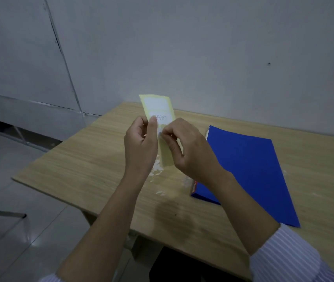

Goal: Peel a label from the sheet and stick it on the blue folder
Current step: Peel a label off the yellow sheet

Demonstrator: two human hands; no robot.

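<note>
A narrow yellow label sheet (pixel 158 106) is held upright above the table, with white labels on it; the middle label (pixel 163 118) bears handwriting. My left hand (pixel 140 143) grips the sheet's left edge, thumb pressed on the middle label. My right hand (pixel 188 151) pinches at a label's lower edge on the sheet with thumb and forefinger. The blue folder (pixel 251 171) lies flat and closed on the table to the right, partly under my right forearm.
The wooden table (pixel 84 159) has pale scuffed patches (pixel 156 171) below the sheet. A grey wall stands close behind. To the left, beyond the table's edge, is tiled floor with a metal bar (pixel 1 212).
</note>
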